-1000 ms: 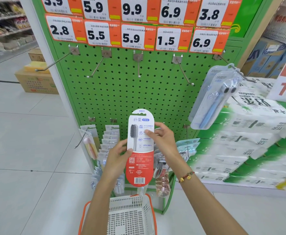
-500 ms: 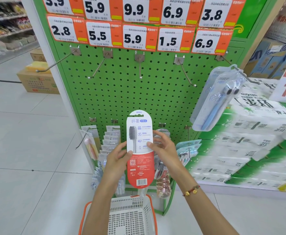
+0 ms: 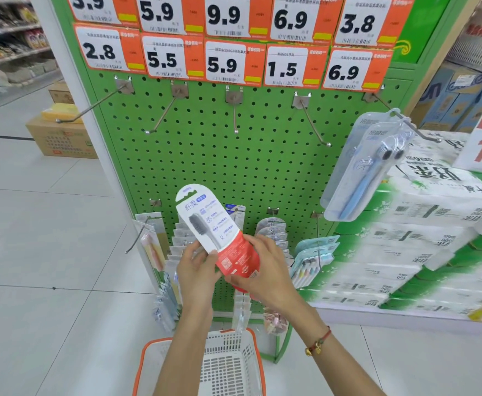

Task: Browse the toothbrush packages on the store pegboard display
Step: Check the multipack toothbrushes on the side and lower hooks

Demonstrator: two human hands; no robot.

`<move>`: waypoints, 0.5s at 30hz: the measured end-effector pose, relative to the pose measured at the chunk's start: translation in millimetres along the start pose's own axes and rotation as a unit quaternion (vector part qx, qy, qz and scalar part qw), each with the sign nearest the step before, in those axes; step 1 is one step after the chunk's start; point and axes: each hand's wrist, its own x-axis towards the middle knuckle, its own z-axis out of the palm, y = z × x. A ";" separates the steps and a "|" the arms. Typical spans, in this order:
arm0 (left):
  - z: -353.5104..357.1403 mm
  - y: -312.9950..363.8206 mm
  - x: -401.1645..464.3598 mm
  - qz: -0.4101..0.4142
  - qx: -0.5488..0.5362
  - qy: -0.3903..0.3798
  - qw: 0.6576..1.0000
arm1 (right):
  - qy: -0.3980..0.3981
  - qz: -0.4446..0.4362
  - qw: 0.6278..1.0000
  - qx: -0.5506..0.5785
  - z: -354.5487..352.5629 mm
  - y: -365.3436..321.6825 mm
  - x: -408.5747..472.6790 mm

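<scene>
**Examining a toothbrush package at a pegboard display**

Held in both hands in front of the green pegboard (image 3: 205, 167), a white-and-red toothbrush package (image 3: 211, 232) is tilted with its top toward the upper left. Its left edge is pinched by the left hand (image 3: 198, 270), thumb on the printed face, while its red lower end is gripped by the right hand (image 3: 262, 272), whose fingers are curled round it. A grey brush head is printed on the white upper half. A beaded bracelet (image 3: 318, 341) is worn on the right wrist. Behind the hands, rows of further toothbrush packages (image 3: 274, 232) are hung on the lower pegs. At the upper right, a clear twin-pack of toothbrushes (image 3: 360, 172) is suspended from a hook (image 3: 417, 130); four bare hooks are seen to its left. Orange price tags (image 3: 231, 64) are fixed along the top of the board. A white shopping basket with an orange rim (image 3: 258, 361) is seen below the forearms. Stacked tissue packs (image 3: 422, 238) are placed to the right.
</scene>
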 end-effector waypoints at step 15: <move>-21.2 16.6 36.1 0.020 0.267 -0.130 0.955 | -0.261 0.148 0.882 0.362 -47.0 25.5 7.4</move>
